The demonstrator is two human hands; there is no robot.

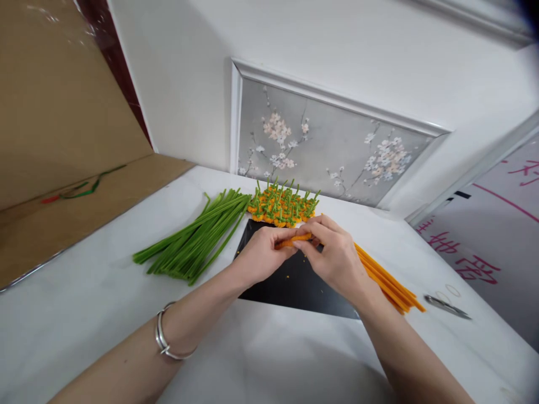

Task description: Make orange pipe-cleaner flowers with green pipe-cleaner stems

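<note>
An orange fuzzy stem [292,241] is pinched between both hands above a black mat [290,283]. My left hand [263,252] holds its left end, fingers closed. My right hand [332,249] has thumb and fingers closed on the right part, and covers some of it. Behind the mat stand several small orange pieces with green stems [282,205], packed close together. A bundle of green fuzzy stems [197,238] lies left of the mat. Straight orange stems [389,278] lie to the right, partly hidden by my right hand.
Small metal scissors [447,306] and thin rubber bands [452,290] lie on the white table [105,314] at the right. Brown cardboard [63,185] borders the left side. A wall with a framed floral panel [320,140] rises behind; a board with red writing stands right.
</note>
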